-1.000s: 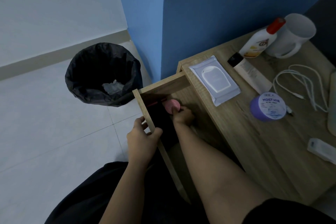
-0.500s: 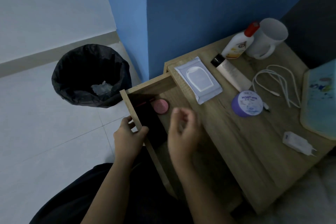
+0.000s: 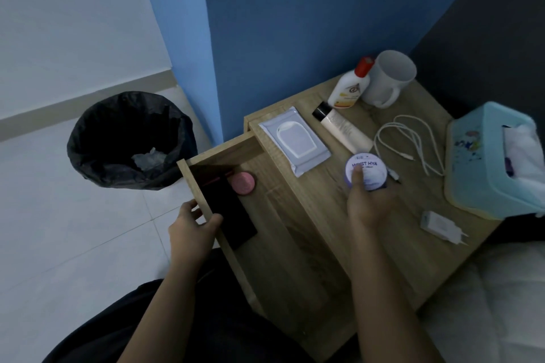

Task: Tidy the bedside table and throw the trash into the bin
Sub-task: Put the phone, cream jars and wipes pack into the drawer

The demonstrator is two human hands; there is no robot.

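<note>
The right hand (image 3: 367, 203) reaches palm-down over the bedside table (image 3: 383, 244), thumb on the purple cream jar (image 3: 366, 171), apparently grasping it; its fingers are hidden. The left hand (image 3: 191, 233) clamps the open drawer's front edge (image 3: 206, 206). Beyond it stands the bin (image 3: 129, 138).

Bin (image 3: 129, 138) on floor, left of bedside table (image 3: 339, 244); drawer (image 3: 265, 215) pulled out on table's left side, round compact (image 3: 242, 183) and flat case (image 3: 227, 206) in it, side by side. Tabletop back row: bottle (image 3: 351, 85) left of mug (image 3: 386, 79), touching. Wipes pack (image 3: 295, 140), tube (image 3: 342, 127), cable (image 3: 413, 141), tissue box (image 3: 483, 162) run left to right; jar (image 3: 367, 171) in front of tube, charger (image 3: 442, 225) in front of tissue box.
</note>
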